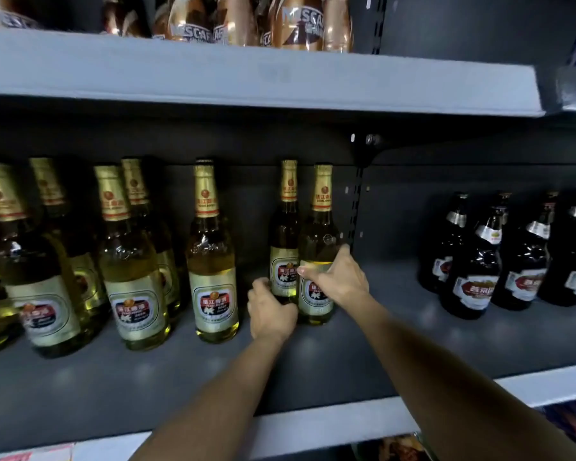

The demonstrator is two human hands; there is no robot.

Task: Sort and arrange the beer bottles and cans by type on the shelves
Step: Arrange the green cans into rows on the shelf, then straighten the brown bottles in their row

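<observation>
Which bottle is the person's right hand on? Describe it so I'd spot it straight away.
Look at the middle shelf, where pale gold-capped bottles stand left of a group of dark bottles. The right hand grips the bottle at the right end of the pale ones. It is nearest the dark group, just in front of the bottle the left hand holds.

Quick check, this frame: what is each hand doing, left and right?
Left hand: grips the base of the rear pale bottle.
Right hand: grips the body of the front pale bottle.
</observation>
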